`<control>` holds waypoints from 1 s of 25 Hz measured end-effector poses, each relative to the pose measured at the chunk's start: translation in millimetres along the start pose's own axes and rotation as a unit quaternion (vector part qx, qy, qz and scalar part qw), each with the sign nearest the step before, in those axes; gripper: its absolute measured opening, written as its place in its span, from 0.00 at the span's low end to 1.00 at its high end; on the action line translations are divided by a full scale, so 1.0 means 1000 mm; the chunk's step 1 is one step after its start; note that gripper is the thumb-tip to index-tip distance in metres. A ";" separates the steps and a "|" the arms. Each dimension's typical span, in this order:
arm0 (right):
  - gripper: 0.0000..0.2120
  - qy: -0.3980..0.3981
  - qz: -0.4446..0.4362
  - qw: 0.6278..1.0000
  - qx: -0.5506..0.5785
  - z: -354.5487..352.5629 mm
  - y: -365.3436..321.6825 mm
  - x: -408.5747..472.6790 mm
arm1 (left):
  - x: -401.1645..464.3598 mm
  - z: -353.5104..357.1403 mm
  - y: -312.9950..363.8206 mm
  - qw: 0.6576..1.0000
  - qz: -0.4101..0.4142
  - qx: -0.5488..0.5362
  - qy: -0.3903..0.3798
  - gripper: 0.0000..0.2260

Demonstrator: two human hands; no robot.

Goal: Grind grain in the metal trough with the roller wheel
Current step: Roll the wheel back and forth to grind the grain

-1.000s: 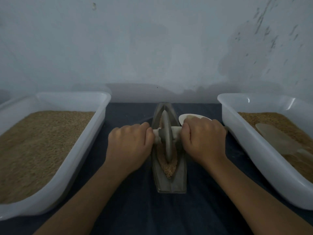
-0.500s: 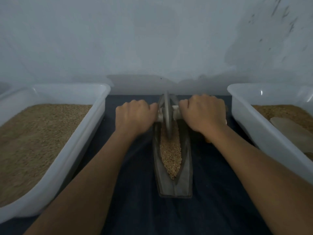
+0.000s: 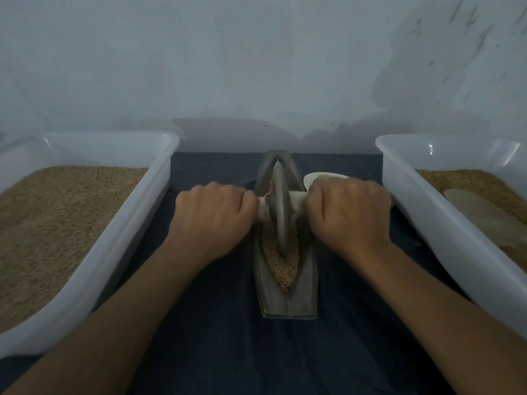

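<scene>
A narrow boat-shaped metal trough (image 3: 306,283) lies lengthwise on the dark cloth in the middle. Brown grain (image 3: 282,266) fills its groove. The grey roller wheel (image 3: 281,206) stands upright in the groove, about midway along the trough, on a pale cross handle. My left hand (image 3: 212,220) grips the handle's left end. My right hand (image 3: 350,215) grips the right end. Both handle ends are hidden inside my fists.
A white plastic tub (image 3: 119,232) full of grain stands at the left. Another white tub (image 3: 445,223) at the right holds grain and a pale flat scoop (image 3: 484,215). A small white dish (image 3: 319,178) sits behind my right hand. A wall rises close behind.
Over the last second the wheel rolled from mid-trough to the far end and came back toward me. Both hands moved with it. More grain now shows at the near end.
</scene>
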State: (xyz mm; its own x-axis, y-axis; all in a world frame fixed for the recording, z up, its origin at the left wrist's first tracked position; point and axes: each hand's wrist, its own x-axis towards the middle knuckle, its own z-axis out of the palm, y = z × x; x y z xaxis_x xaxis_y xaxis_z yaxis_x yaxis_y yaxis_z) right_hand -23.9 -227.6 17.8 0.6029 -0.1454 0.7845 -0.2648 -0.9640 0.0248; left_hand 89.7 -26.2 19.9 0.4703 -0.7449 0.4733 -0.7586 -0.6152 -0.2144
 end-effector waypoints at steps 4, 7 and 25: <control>0.26 -0.124 0.090 0.988 -0.010 0.038 0.016 0.048 | 0.072 0.021 -0.016 0.976 -0.173 -0.097 -0.089 0.21; 0.26 -0.144 0.112 0.983 0.025 0.053 0.020 0.068 | 0.096 0.031 -0.021 0.975 -0.167 -0.072 -0.127 0.24; 0.21 -0.102 0.070 0.992 -0.016 0.022 0.017 0.017 | 0.058 0.006 -0.001 0.996 -0.077 0.011 -0.048 0.25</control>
State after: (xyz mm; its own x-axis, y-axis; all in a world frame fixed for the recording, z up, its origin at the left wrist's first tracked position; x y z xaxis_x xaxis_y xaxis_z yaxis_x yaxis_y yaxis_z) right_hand -1.8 -251.5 17.8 0.6964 -0.3233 0.6407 -0.3795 -0.9237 -0.0536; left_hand 120.8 -70.3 42.9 0.6214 -0.6620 0.4191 -0.6650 -0.7285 -0.1646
